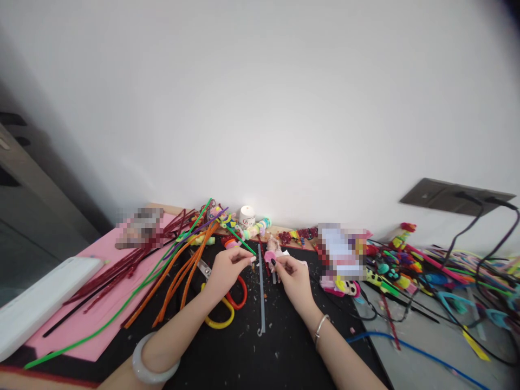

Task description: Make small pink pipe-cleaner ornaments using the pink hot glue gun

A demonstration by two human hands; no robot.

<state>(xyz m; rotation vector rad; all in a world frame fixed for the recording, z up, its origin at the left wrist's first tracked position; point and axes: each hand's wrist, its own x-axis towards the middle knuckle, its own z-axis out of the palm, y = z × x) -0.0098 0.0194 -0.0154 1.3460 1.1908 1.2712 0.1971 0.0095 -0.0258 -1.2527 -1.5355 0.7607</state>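
My left hand (227,271) is closed in a pinch above the black mat, and whatever sits between its fingertips is too small to make out. A short green pipe cleaner (240,240) slants just behind those fingertips; whether they touch it I cannot tell. Opposite, my right hand (293,279) pinches a small pink piece (268,257), with a pale beige figure or bundle (273,242) right behind it. Between the hands lies a narrow translucent glue stick-like strip (261,298). Scissors (219,319) with red and yellow handles rest partly under my left wrist.
Dark red pipe cleaners (122,265) and orange ones (174,287) spread over pink paper (95,325) on the left. A white box-like object (49,303) lies there too. Against the wall stands a white paper cup (246,215). Colourful pipe-cleaner figures (343,286) and black cables (498,249) crowd the right.
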